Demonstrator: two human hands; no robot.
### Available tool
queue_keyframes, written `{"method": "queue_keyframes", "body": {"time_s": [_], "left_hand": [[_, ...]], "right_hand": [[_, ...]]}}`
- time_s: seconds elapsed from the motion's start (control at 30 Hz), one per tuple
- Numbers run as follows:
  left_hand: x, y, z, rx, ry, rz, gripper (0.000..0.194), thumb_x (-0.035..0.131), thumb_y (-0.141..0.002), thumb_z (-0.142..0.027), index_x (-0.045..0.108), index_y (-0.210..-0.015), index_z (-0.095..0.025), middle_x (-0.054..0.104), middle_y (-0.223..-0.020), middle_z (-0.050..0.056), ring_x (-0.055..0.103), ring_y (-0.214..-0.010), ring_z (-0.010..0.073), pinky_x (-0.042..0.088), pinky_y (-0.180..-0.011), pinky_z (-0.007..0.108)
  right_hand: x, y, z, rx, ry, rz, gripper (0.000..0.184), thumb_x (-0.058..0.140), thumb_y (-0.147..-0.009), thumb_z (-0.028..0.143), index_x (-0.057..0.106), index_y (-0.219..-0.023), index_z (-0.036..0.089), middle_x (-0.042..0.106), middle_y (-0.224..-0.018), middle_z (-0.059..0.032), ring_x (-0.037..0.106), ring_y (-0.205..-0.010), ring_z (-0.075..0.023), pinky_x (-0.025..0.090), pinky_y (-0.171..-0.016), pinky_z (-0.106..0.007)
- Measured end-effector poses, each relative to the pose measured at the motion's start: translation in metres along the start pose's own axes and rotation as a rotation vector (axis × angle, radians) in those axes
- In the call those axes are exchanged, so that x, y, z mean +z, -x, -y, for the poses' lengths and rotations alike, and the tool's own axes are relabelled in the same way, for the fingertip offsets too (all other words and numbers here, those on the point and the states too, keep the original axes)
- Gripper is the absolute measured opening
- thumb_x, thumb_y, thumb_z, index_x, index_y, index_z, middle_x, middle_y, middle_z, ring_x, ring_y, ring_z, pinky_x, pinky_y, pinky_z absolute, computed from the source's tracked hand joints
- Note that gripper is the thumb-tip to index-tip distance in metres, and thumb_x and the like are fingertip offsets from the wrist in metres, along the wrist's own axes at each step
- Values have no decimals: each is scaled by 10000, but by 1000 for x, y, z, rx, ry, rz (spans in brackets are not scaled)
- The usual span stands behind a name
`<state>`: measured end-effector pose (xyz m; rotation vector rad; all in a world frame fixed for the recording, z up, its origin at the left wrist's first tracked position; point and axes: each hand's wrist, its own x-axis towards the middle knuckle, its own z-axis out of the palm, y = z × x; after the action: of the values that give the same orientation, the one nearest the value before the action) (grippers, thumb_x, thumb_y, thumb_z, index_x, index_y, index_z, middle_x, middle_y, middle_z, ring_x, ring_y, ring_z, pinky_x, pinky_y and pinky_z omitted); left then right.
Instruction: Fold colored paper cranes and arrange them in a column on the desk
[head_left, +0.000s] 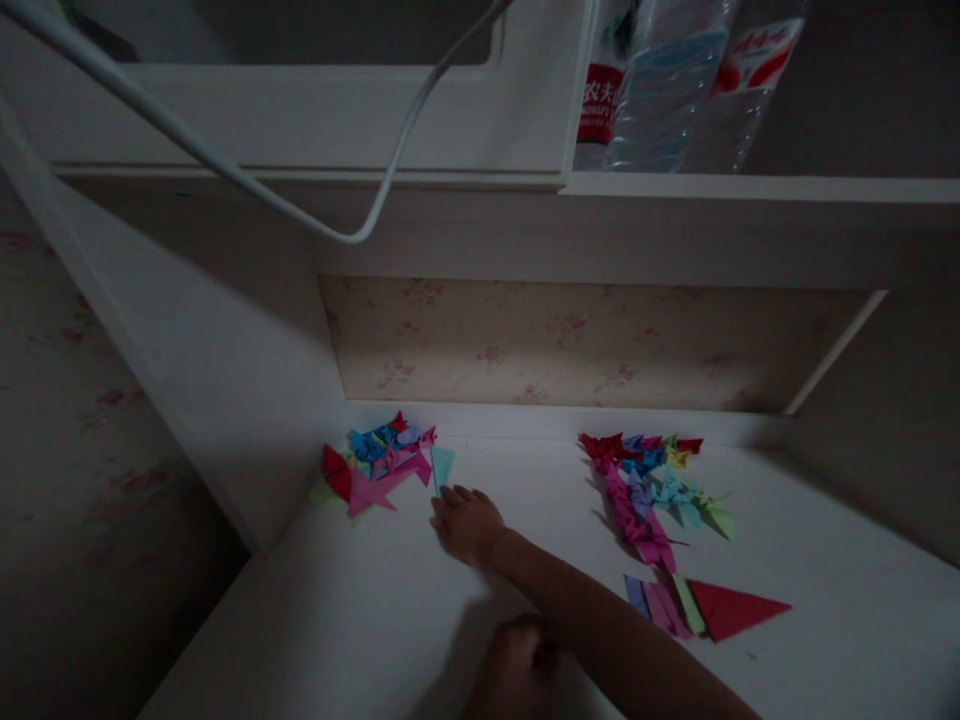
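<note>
My right hand [469, 524] reaches across from the lower right, its fingertips closed at the lower end of a light-blue folded paper piece [442, 466]. Just left of that piece lies a pile of colourful origami [390, 450], with a pink folded paper [375, 490] and a red one [337, 472] at its near side. Below my right forearm, at the bottom edge, my left hand [517, 655] is curled closed. It is dim and partly hidden, so whatever it may hold does not show.
On the right of the white desktop [360, 610] lie more origami figures [641, 500], folded strips [667, 605] and a red paper triangle [739, 608]. A white cable [300, 215] hangs in front of the cabinet. Plastic bottles [671, 90] stand on the upper shelf [787, 188].
</note>
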<state>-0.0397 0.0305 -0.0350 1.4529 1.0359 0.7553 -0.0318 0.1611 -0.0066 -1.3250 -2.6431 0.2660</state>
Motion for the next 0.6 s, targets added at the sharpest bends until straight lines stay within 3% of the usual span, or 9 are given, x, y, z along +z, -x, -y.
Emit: {"method": "queue_keyframes", "body": {"time_s": [0.17,0.33,0.43,0.6], "left_hand": [[4,5,-1,90,-214,-84,273,459,-734,-88,725,-752,-150,717,-795,71,616,-765,206,418,-697,285],[3,10,-6,113,-278,-79,249,456,-769,-126,693,-694,-142,672,-721,47,562,-691,170,359,-628,257],[0,10,-7,111,-258,-90,248,455,-785,-157,680,-685,-137,630,-668,22,522,-655,152,337,-600,241],[-2,8,-5,44,-194,-54,268,464,-752,-164,727,-797,-141,614,-631,2,502,-579,137,348,-561,229]], "right_hand": [[-6,44,-17,133,54,13,281,409,-933,197,685,-975,163,688,-1072,-119,636,-1012,-220,462,-873,-307],[-16,86,-34,267,69,7,285,414,-880,61,691,-913,117,708,-947,-154,682,-873,-233,474,-748,-283],[-20,104,-40,295,58,-19,313,413,-864,40,688,-970,144,716,-948,-123,681,-860,-218,464,-743,-265],[-16,137,-39,317,41,-112,450,423,-836,35,587,-1226,187,690,-1050,-94,633,-974,-214,451,-829,-269]]}}
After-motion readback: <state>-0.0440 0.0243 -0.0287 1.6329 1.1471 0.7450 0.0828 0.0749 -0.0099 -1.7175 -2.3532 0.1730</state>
